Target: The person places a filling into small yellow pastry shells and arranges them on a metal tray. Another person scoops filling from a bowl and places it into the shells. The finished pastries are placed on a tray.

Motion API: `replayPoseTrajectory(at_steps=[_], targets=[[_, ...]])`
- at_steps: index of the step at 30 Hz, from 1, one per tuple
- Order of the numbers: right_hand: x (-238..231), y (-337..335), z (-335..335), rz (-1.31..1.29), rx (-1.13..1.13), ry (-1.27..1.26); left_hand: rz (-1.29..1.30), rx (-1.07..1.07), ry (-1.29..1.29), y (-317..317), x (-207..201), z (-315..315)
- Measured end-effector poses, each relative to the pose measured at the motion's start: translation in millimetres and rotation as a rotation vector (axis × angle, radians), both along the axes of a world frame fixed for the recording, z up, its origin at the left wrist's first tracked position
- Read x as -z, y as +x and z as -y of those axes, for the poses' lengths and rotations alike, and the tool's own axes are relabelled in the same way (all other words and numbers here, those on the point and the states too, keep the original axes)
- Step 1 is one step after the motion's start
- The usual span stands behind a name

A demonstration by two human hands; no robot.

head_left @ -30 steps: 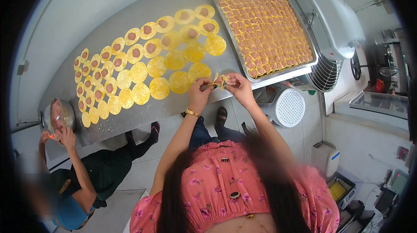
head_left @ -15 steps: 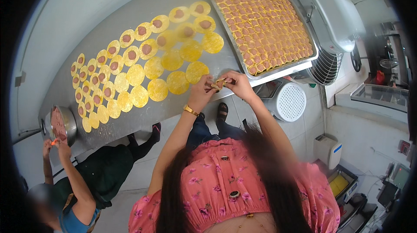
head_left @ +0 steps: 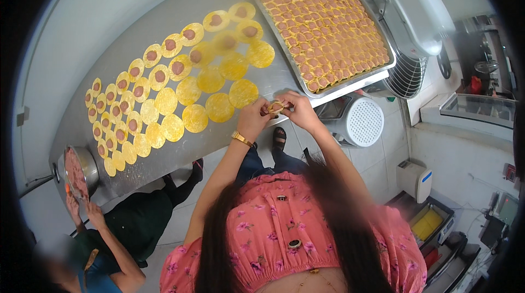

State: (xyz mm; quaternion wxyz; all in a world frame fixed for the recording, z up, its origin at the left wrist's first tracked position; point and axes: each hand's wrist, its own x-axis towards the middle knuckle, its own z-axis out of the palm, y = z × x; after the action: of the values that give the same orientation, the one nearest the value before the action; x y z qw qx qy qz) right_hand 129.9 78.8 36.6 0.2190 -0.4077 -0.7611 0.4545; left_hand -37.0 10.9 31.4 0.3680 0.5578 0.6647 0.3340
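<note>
Close to the table's front edge, my left hand (head_left: pixel 255 118) and my right hand (head_left: pixel 299 110) meet with their fingertips closed around a small yellow open-topped dumpling (head_left: pixel 275 108). Its wrapper edge stands up in a ring between the fingers; the filling is hard to make out. Left of my hands, round yellow dough wrappers (head_left: pixel 219 108) lie in rows on the steel table (head_left: pixel 219 139). Wrappers in the far and left rows carry lumps of pink meat filling (head_left: pixel 178 68); those nearer me are bare. A metal tray (head_left: pixel 316 95) beyond my right hand holds packed rows of finished dumplings (head_left: pixel 328 33).
At the far left, a co-worker's hands (head_left: pixel 94 215) hold an orange-handled tool beside a steel bowl (head_left: pixel 94 170) of pink filling. A large white mixer (head_left: pixel 410 9) stands behind the tray. Below the tray is a container with a perforated white lid (head_left: pixel 365 122).
My fingers have shifted around the dumpling, and its ring-shaped rim now shows more plainly. The co-worker's hands have moved down and right along the bowl. The whole view has shifted slightly.
</note>
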Motion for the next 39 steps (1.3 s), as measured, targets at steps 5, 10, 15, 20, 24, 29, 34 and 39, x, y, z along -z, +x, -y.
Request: replayPoseTrajectory(at_steps=[5,10,15,20,24,29,34,39], targets=[[-2,-1,2,0.024,-0.006,0.025,0.121,-0.015,0.048,1,5,-1],[-2,-1,5,-0.070,0.031,0.043,0.144,0.013,-0.009,-2,8,-1],[-7,-1,4,-0.019,-0.019,0.047,0.094,0.028,-0.013,0,6,-4],[-18,1,7,-0.015,0.064,0.156,0.096,0.047,-0.047,-1,5,-8],[-6,1,8,-0.019,0.154,-0.005,0.102,0.047,-0.038,0,4,-7],[17,6,0,-0.051,0.243,-0.284,0.048,0.093,0.003,2,4,-5],[5,21,9,-0.017,0.217,-0.182,0.065,0.087,0.149,0,10,-4],[0,8,17,0.041,0.161,-0.016,0.118,0.138,0.172,0,13,-9]])
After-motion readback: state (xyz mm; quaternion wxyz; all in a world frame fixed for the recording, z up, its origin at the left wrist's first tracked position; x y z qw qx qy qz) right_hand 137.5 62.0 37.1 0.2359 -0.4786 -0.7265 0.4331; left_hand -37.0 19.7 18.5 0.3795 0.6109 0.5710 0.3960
